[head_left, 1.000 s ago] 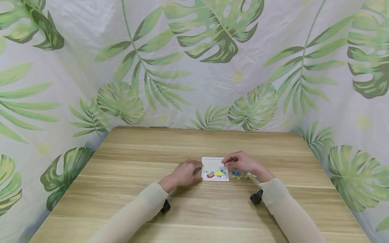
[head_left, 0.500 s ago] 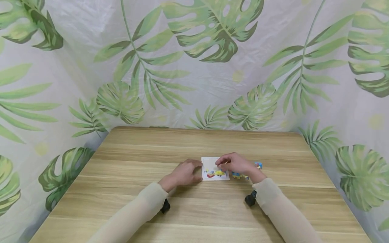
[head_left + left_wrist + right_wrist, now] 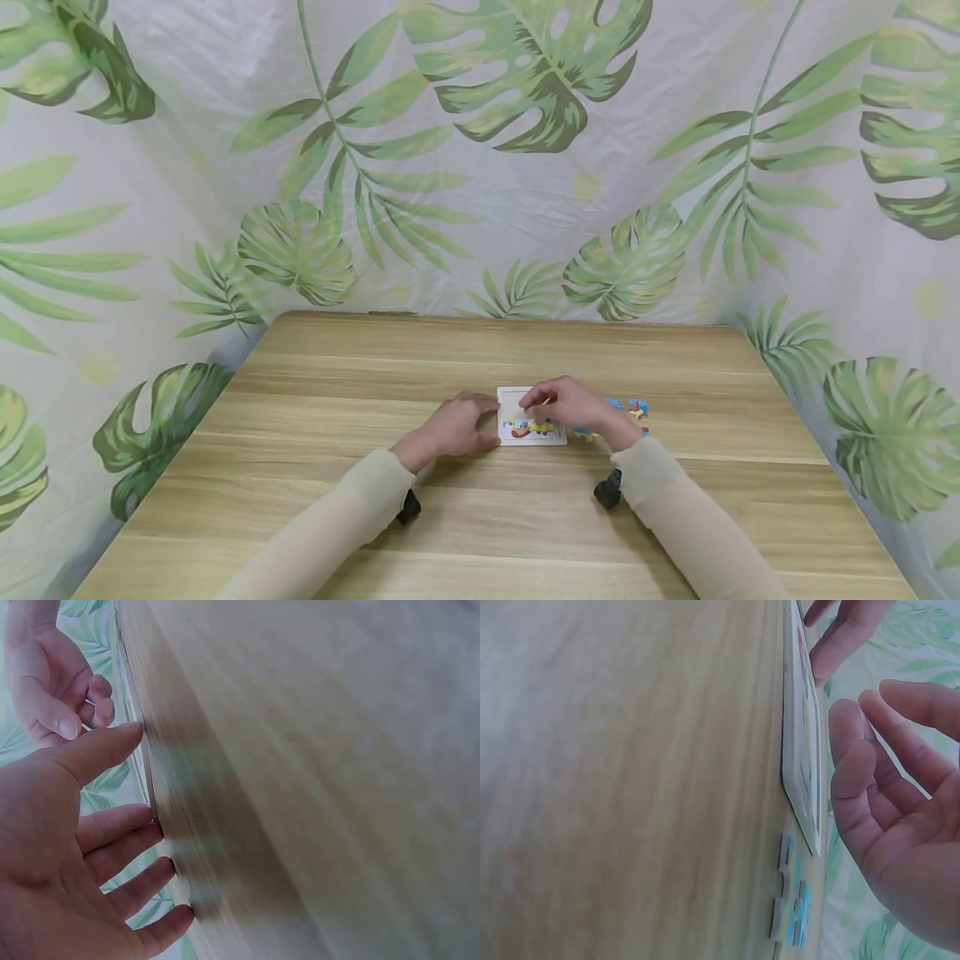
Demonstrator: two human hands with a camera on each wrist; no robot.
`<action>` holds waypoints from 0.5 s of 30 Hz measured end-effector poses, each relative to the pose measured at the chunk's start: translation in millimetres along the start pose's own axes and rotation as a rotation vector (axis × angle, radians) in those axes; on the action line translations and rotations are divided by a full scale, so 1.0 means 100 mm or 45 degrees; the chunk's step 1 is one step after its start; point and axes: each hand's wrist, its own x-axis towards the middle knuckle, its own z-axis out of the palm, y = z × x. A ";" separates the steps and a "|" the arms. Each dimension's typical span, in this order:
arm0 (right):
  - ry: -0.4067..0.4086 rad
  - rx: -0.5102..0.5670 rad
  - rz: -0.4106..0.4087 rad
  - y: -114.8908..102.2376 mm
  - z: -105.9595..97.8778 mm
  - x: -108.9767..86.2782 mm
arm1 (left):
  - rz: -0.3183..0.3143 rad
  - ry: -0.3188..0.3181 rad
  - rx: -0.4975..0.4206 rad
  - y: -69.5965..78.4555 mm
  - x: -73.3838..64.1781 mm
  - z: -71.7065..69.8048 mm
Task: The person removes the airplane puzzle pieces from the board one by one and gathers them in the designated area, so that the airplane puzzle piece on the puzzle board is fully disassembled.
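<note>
In the head view, a white puzzle board (image 3: 513,441) lies on the table, with colourful pieces in its near part. My left hand (image 3: 453,427) touches its left edge with thumb and fingers; in the left wrist view those fingers (image 3: 124,829) are extended and spread. Over the board hovers my right hand (image 3: 572,406), fingertips bent together as in a pinch on a small puzzle piece, mostly hidden by the fingers. The right wrist view has this hand (image 3: 900,787) just above the board (image 3: 799,742).
Loose puzzle pieces (image 3: 637,408) lie right of the board, partly covered by the right forearm; a few pieces (image 3: 799,900) show beside the board in the right wrist view. The wooden table (image 3: 480,517) meets a leaf-patterned curtain (image 3: 517,208) at the back.
My right hand has moved left from the board's right edge to above its middle, uncovering loose pieces on the right. The left hand has stayed at the left edge.
</note>
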 end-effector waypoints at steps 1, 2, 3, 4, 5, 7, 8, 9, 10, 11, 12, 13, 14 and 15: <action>-0.002 -0.001 -0.006 0.00 0.00 0.01 | -0.001 0.000 -0.003 0.00 0.00 0.00; -0.005 -0.003 -0.011 0.00 0.01 0.01 | -0.002 0.000 -0.005 0.00 0.00 0.00; -0.009 -0.007 -0.014 0.00 0.02 0.02 | -0.004 0.001 -0.005 0.00 0.00 0.00; -0.012 -0.005 -0.017 0.00 0.02 0.02 | -0.004 0.002 -0.006 0.00 0.00 0.00; -0.015 -0.007 -0.018 -0.01 0.03 0.02 | -0.005 0.004 -0.007 0.00 0.00 0.00; -0.020 -0.009 -0.024 -0.02 0.04 0.03 | -0.005 0.007 -0.011 0.00 0.00 0.00; -0.023 -0.012 -0.027 -0.03 0.05 0.03 | -0.004 0.010 -0.012 0.00 0.00 0.00; -0.027 -0.013 -0.029 -0.03 0.05 0.03 | -0.004 0.013 -0.014 0.00 0.01 0.00; -0.031 -0.010 -0.030 -0.04 0.06 0.04 | -0.004 0.013 -0.016 0.00 0.01 0.00; -0.035 -0.009 -0.027 -0.04 0.06 0.04 | -0.003 0.014 -0.019 0.00 0.01 0.00; -0.038 -0.003 -0.024 -0.04 0.07 0.04 | -0.004 0.015 -0.022 0.00 0.01 0.00; -0.043 0.000 -0.017 -0.05 0.07 0.04 | -0.003 0.016 -0.026 0.00 0.01 -0.01; -0.048 0.008 -0.011 -0.05 0.08 0.05 | -0.004 0.015 -0.028 0.00 0.01 -0.01; -0.051 0.014 -0.004 -0.05 0.08 0.05 | -0.007 0.012 -0.029 0.00 0.02 -0.01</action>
